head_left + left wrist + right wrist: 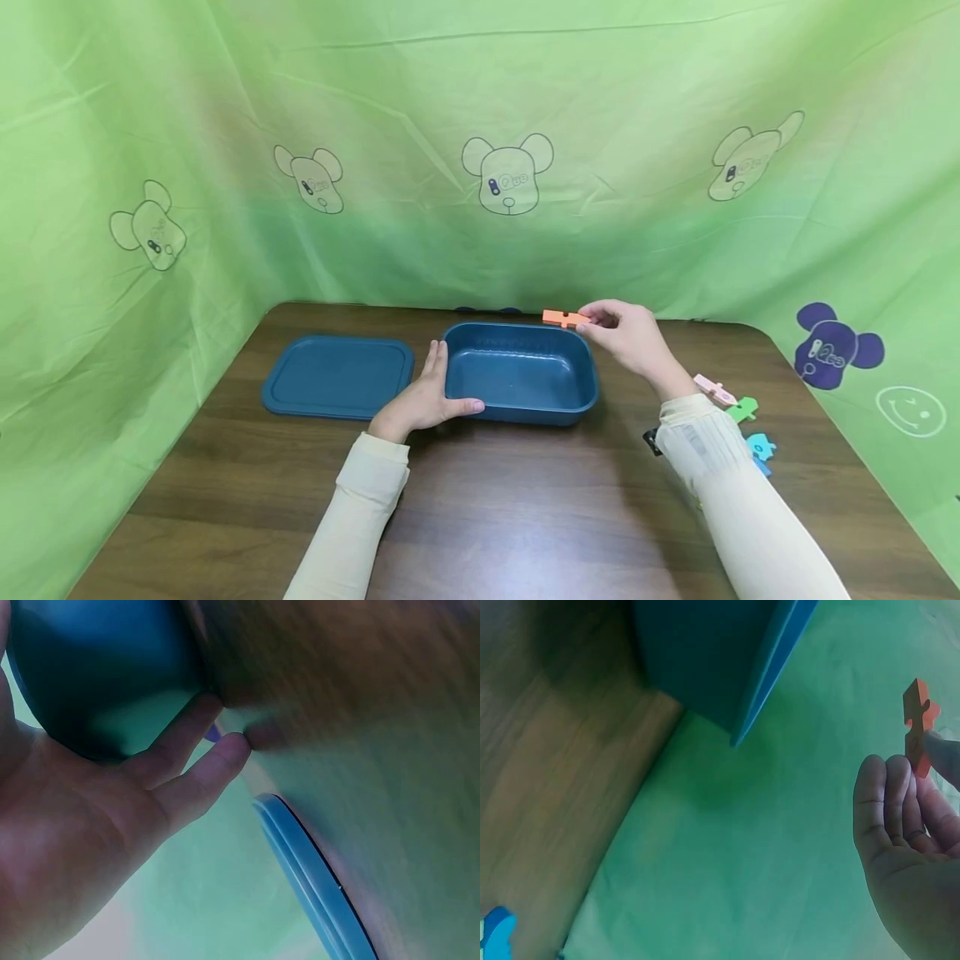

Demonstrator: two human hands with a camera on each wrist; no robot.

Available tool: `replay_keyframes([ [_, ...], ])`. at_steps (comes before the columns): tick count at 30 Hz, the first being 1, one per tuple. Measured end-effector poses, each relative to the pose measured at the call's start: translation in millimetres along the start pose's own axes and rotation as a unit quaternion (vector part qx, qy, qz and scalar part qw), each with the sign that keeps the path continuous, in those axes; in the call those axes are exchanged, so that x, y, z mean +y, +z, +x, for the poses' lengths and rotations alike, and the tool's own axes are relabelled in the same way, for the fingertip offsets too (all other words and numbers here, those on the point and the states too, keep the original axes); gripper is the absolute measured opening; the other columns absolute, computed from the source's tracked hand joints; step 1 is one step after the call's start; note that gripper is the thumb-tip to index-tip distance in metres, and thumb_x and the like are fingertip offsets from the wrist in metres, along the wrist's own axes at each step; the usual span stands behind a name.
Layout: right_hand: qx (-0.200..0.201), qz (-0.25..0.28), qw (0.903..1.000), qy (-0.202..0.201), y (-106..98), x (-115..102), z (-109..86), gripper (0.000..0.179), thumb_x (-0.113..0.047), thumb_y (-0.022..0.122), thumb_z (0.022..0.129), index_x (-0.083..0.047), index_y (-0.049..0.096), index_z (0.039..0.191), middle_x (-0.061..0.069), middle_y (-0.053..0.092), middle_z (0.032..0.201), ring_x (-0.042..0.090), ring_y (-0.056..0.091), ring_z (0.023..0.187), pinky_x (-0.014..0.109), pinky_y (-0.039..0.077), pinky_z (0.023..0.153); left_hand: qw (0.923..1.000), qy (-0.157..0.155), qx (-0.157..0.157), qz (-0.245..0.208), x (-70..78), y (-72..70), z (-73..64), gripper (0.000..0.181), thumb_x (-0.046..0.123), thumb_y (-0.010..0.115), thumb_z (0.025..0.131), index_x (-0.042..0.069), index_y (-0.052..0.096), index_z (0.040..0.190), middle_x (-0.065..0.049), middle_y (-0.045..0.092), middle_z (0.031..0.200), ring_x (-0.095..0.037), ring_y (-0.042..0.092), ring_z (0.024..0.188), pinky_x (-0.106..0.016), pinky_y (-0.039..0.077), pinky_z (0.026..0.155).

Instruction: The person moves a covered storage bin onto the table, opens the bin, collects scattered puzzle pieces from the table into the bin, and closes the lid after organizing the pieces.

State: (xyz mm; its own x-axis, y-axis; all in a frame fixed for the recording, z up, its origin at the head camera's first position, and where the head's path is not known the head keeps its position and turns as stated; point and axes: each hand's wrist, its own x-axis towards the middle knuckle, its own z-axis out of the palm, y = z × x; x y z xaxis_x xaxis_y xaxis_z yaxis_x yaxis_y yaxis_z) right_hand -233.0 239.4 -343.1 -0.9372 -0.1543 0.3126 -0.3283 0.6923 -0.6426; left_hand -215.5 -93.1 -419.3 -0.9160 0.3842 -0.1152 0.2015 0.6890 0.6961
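Note:
A dark blue plastic box (521,414), lidless, stands near the table's back. My left hand (422,402) rests against its left front corner, fingers straight along the left wall and thumb on the front rim; in the left wrist view the fingers (217,761) look extended. Above the box's back right corner, my right hand (630,340) pinches an orange puzzle piece (558,318) between thumb and fingers. The right wrist view shows this orange piece (914,712), knobbed and notched, held at one end. The inside of the box holds nothing visible.
Left of the box lies its flat blue lid (337,377). On the right, partly behind my right sleeve, are a pink piece (715,389), a green piece (742,409), blue pieces (761,447) and a black object (652,442). A green curtain (405,250) surrounds the wooden table (480,517).

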Motion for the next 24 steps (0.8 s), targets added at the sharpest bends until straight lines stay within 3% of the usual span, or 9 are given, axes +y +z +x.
replay_keyframes([
  [8,-0.028,0.010,0.9995,0.009,15,-13,19.1,0.027,-0.019,0.071,0.095,0.000,0.071,0.116,0.012,0.069,0.098,0.025,0.061,0.089,0.032,0.050,0.074,1.0000,-0.001,0.004,-0.002,-1.9,-1.4,1.9,0.122,0.056,0.075,0.087,0.013,-0.012,0.161,-0.004,-0.019,0.167,-0.039,0.036,0.142,-0.049,0.041,0.106],
  [24,-0.059,0.013,0.9982,0.006,54,-33,49.6,0.024,-0.014,0.072,0.094,0.000,0.072,0.114,0.013,0.069,0.097,0.027,0.061,0.090,0.040,0.050,0.079,0.9999,-0.010,0.000,-0.005,1.4,-2.2,1.9,0.121,0.057,0.074,0.087,0.014,-0.012,0.162,-0.004,-0.019,0.167,-0.040,0.034,0.143,-0.050,0.040,0.107],
])
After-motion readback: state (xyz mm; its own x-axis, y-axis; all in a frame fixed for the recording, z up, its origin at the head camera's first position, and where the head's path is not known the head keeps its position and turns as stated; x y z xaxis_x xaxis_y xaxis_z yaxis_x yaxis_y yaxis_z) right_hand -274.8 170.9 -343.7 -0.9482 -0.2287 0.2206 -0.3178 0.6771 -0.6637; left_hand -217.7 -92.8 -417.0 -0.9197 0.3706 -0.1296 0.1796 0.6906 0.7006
